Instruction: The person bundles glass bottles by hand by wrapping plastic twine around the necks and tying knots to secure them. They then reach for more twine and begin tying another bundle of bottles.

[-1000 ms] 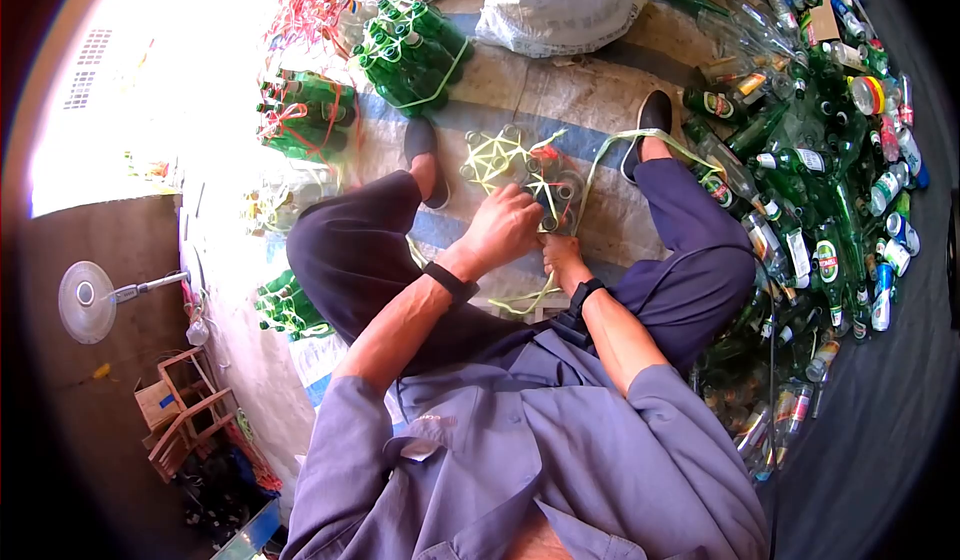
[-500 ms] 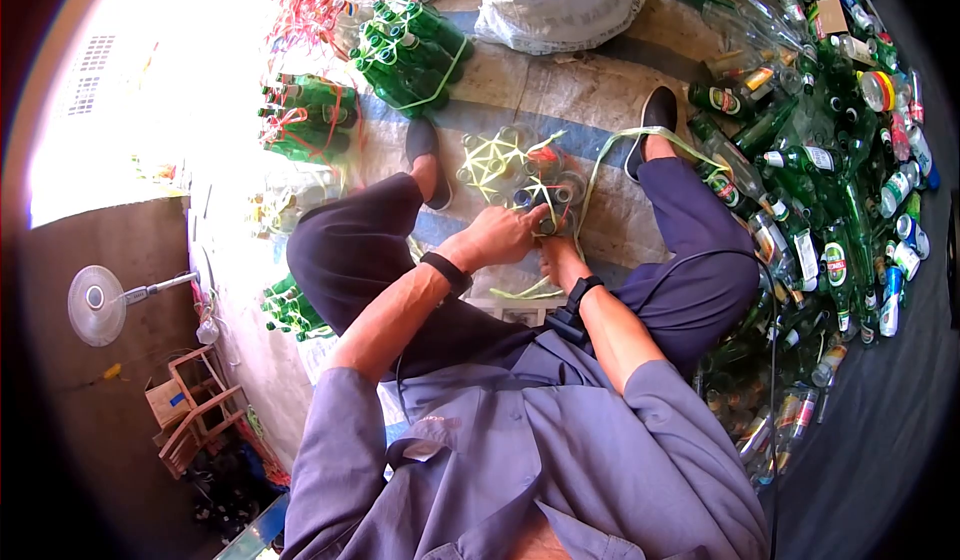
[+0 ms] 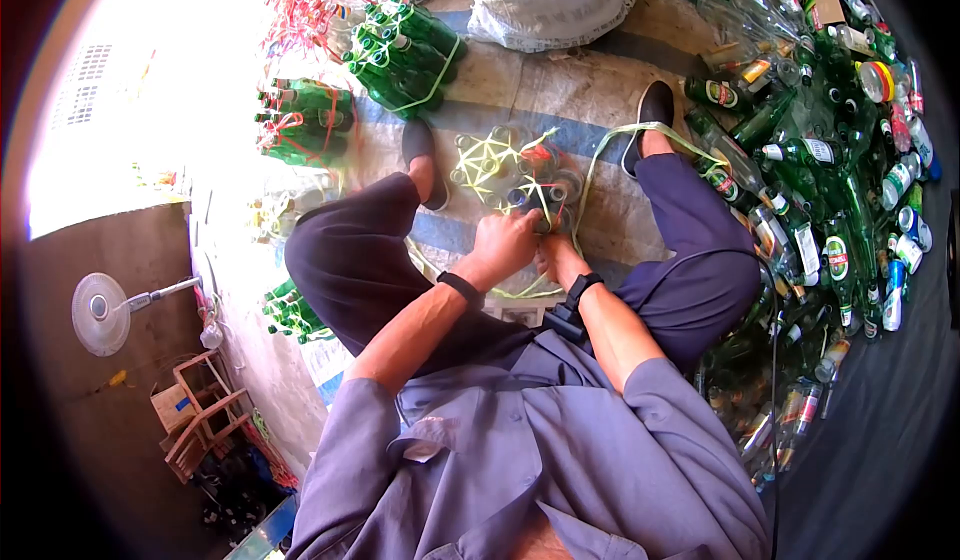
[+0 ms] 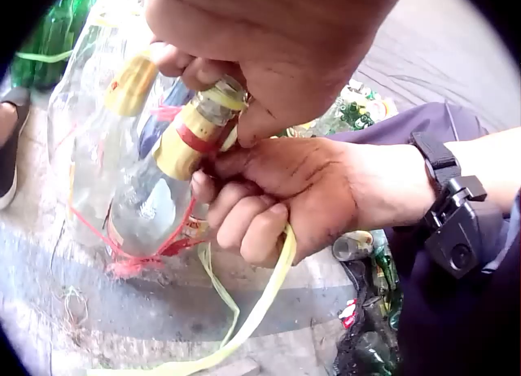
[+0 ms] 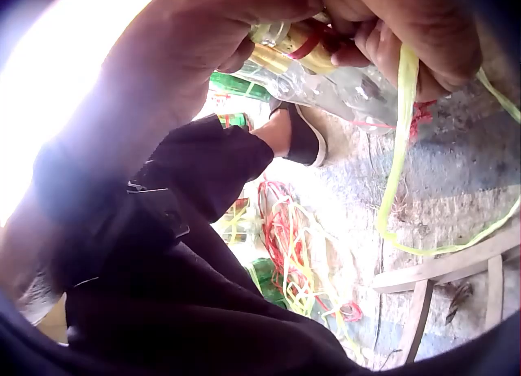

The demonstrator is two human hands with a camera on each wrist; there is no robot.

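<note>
In the head view, my left hand [image 3: 503,245] and right hand [image 3: 560,256] meet at the near edge of a bundle of clear glass bottles [image 3: 478,170]. Pale yellow plastic strip [image 3: 490,165] crosses the bottle tops like a star. In the left wrist view, a bottle neck with gold and red foil [image 4: 189,140] leans between the hands. My left fingers and thumb pinch strip at its mouth. Curled right fingers [image 4: 248,221] grip the strip beside the neck, and a loose length [image 4: 260,311] trails down. Red strip [image 4: 142,258] circles the bottles lower down.
Tied green bottles [image 3: 405,60] stand at the far left, near tangled red strip [image 3: 300,10]. A white sack [image 3: 545,5] is ahead. Loose bottles and cans [image 3: 830,190] heap up on the right. A shoe [image 3: 655,120] stands beside a strip running to the heap.
My left hand has drawn back from over the bottles toward my body and come close beside the right hand. The right hand stays at nearly the same spot.
</note>
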